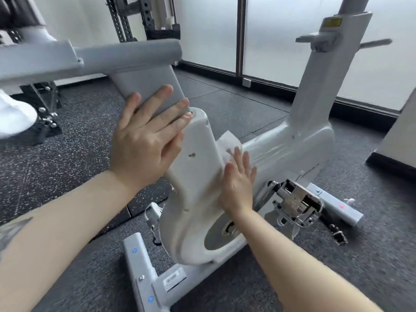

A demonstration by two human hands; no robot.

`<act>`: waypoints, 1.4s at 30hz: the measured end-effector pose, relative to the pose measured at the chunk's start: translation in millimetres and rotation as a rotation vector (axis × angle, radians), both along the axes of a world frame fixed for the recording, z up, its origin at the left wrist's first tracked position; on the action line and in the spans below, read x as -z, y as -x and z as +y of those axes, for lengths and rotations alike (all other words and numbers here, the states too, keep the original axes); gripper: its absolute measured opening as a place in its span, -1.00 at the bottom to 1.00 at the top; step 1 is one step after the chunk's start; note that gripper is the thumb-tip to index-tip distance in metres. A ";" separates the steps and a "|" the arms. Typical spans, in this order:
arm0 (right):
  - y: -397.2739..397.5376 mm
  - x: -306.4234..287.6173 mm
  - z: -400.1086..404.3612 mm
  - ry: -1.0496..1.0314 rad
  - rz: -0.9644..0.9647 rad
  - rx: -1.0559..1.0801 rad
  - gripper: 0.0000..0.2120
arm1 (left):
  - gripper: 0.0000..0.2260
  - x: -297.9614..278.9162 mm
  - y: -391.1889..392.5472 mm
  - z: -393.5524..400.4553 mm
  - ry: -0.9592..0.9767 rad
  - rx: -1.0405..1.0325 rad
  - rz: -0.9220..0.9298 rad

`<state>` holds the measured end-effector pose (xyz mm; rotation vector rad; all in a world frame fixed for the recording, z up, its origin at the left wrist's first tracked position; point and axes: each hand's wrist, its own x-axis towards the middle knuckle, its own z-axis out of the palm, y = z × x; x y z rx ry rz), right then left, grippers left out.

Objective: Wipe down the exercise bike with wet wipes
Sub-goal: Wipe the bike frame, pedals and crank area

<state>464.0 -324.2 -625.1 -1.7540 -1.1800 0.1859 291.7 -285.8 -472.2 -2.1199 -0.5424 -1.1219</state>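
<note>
Forearms in, L hand [144, 140] flat on bike frame [193, 176] – R hand [237, 188], fingers straight, presses wet wipe [227, 143] – I'd guess it slips free.

A white exercise bike [299, 140] stands on the dark speckled rubber floor [78, 122]. The left hand [146, 136] lies flat on its upright front housing; to the right, the right hand [237, 185] presses a white wet wipe [228, 143] on the frame. A metal pedal [297, 203] sits further right, with frosted glass panels [292, 34] behind.

A gym: speckled rubber floor [67, 122], perforated steel rack [126, 21], exercise bike [299, 140].
</note>
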 end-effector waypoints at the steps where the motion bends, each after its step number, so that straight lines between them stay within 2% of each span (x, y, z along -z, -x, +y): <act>1: -2.1 -8.1 0.4 0.006 -0.035 -0.045 -0.30 | -0.76 0.0 0.0 0.0 -0.002 0.003 -0.001; 4: -7.3 0.7 -16.5 0.001 -0.224 -0.164 -0.34 | -0.75 -0.2 1.4 1.7 -0.016 -0.007 -0.003; 6: -28.4 19.2 -30.3 0.055 -0.367 -0.159 -0.36 | -0.75 0.7 1.2 2.2 -0.022 -0.004 0.000; 7: -39.6 24.9 -31.1 0.089 -0.364 -0.126 -0.39 | -0.75 1.2 0.9 2.4 -0.023 0.000 0.001; 10: -24.7 14.4 -21.9 0.082 -0.082 -0.007 -0.32 | -0.75 3.1 0.0 4.4 -0.017 0.011 -0.009; 13: 60.6 -3.1 -23.5 -0.102 0.165 -0.025 -0.30 | -0.75 4.3 0.7 5.8 -0.031 0.017 -0.023; 16: 118.0 2.8 -39.9 -0.241 0.161 -0.120 -0.37 | -0.76 5.3 -0.2 6.9 -0.047 0.045 -0.032; 18: 122.3 4.0 -36.4 -0.270 0.098 -0.099 -0.37 | -0.77 6.6 0.0 8.6 -0.055 0.075 -0.050; 22: 122.5 -34.2 -17.6 -0.347 0.001 -0.078 -0.34 | -0.77 8.3 -1.1 10.5 -0.064 0.095 -0.071; 25: 127.7 -14.8 -23.1 -0.347 -0.087 -0.136 -0.37 | -0.78 8.5 -1.5 11.2 -0.063 0.093 -0.072; 28: 117.4 12.9 -21.1 -0.264 0.074 0.029 -0.33 | -0.79 9.8 -0.9 11.3 -0.064 0.087 -0.078; 30: 118.5 -9.2 -6.4 -0.303 0.288 0.097 -0.27 | -0.78 10.0 -0.9 11.7 -0.063 0.088 -0.081; 32: 127.7 -40.9 1.1 -0.358 0.345 0.078 -0.27 | -0.77 9.8 -0.7 12.1 -0.065 0.088 -0.077; 34: 135.1 -36.4 -5.8 -0.384 0.166 -0.001 -0.30 | -0.77 8.7 0.2 12.4 -0.065 0.080 -0.064; 36: 126.7 -2.3 -18.8 -0.346 -0.099 -0.089 -0.35 | -0.77 8.5 0.7 10.9 -0.054 0.077 -0.060; 38: 98.2 24.8 -18.9 -0.309 -0.205 -0.075 -0.38 | -0.78 8.8 0.5 9.4 -0.049 0.086 -0.064; 42: 76.4 -27.3 5.1 -0.375 0.180 0.060 -0.39 | -0.78 7.3 -0.3 9.2 -0.053 0.091 -0.077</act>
